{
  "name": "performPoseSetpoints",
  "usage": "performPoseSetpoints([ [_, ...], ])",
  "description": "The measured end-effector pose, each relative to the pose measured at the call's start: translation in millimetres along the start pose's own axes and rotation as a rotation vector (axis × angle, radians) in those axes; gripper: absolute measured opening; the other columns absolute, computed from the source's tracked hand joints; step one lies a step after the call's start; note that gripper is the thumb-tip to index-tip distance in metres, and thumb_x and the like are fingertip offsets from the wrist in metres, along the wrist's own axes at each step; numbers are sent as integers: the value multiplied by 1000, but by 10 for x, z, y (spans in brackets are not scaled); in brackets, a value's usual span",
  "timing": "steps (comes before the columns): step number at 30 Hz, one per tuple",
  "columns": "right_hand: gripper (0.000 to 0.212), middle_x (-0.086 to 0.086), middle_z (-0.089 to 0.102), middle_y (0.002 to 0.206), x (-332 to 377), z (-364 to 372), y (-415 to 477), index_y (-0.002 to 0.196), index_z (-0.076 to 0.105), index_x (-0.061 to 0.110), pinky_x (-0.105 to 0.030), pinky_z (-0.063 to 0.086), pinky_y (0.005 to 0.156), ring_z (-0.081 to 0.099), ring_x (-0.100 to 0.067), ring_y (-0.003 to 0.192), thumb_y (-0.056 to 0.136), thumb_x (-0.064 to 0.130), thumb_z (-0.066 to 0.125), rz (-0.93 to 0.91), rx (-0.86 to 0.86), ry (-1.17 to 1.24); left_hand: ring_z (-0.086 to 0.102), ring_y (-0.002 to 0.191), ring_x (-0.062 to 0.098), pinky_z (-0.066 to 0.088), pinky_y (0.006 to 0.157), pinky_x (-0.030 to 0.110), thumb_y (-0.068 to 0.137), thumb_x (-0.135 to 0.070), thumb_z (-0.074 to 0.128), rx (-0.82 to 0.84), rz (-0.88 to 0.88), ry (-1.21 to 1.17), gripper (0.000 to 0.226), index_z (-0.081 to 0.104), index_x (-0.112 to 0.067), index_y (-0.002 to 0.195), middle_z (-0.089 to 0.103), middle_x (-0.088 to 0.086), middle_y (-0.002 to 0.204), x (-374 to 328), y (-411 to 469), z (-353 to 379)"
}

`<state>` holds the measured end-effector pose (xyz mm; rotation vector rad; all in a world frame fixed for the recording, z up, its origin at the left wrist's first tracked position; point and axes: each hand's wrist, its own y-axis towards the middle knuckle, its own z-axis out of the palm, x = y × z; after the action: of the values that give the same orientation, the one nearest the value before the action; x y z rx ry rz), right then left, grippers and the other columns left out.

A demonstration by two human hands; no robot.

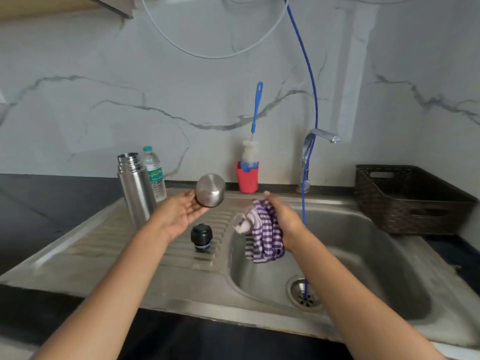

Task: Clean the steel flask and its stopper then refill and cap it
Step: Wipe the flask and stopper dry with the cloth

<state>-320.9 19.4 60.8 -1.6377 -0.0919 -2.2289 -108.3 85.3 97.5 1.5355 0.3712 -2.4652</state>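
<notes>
The steel flask (135,188) stands upright and uncapped on the sink's draining board (109,242). Its black stopper (201,236) sits on the board nearer to me. My left hand (179,214) is palm up, with straight fingers carrying the steel cup lid (210,190) at their tips, its closed end toward me. My right hand (283,222) holds a purple and white striped cloth (262,232) over the left edge of the basin. A plastic water bottle (155,172) stands just behind the flask.
A red cup (247,180) with a blue-handled bottle brush (255,113) stands at the back wall. The tap (315,149) is behind the basin (363,268); a blue hose (309,126) hangs into the drain. A dark woven basket (410,201) stands at the right.
</notes>
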Motion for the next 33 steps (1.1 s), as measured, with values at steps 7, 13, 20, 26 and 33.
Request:
performPoseSetpoints([
  [7,77,10,49,137,-10,149,-2,140,46,25,-23,32,105,44,-5,124,73,37,80,-462,160,-755,69,75,20,60,59,28,98,1,42,112,-93,-33,18,58,-6,98,69,13,85,183,5,114],
  [13,71,6,63,125,-57,199,62,133,55,28,-40,45,102,59,-13,114,70,52,77,-515,32,-803,71,71,16,60,62,26,94,-5,52,189,-39,107,14,63,-13,101,69,11,90,211,7,123],
  [20,68,8,69,113,-54,312,102,123,63,26,-40,48,98,63,-10,105,63,55,78,-526,131,-803,68,94,13,54,73,25,74,-24,79,153,151,719,39,64,-17,109,71,0,104,32,51,41],
  [26,53,5,69,108,-69,399,208,117,65,26,-39,50,96,64,-13,100,68,40,82,-451,195,-759,69,93,19,57,83,33,59,-39,82,269,185,1068,52,70,-17,105,73,2,98,-216,125,-43],
  [33,40,-3,72,97,-202,308,366,107,68,17,-35,56,85,69,-20,91,73,34,81,-354,-21,-397,68,76,21,58,75,37,71,-44,80,-201,252,1142,36,62,-13,76,66,5,81,-279,653,-348],
])
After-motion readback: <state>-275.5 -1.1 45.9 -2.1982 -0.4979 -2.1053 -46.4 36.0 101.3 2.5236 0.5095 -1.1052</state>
